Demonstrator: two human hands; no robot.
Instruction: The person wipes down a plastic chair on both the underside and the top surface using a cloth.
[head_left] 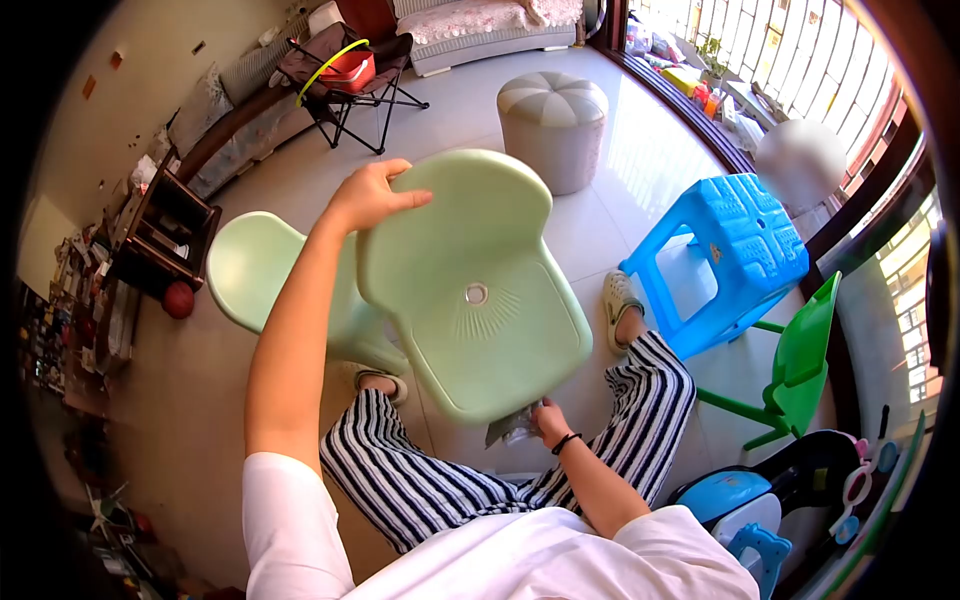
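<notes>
A light green plastic chair with a rounded backrest is tilted up in front of me, its seat facing me. My left hand is closed on the upper left edge of its backrest, thumb on the front. Below the seat's front edge, my right hand holds a grey, crumpled, bag-like thing, partly hidden by the chair. Behind my left forearm stands a second light green chair, partly covered by the first.
On the right are a blue plastic stool and a green chair. A round pouf stands ahead. Farther back, a folding chair holds a red basin. A basketball lies left, beside a dark cabinet.
</notes>
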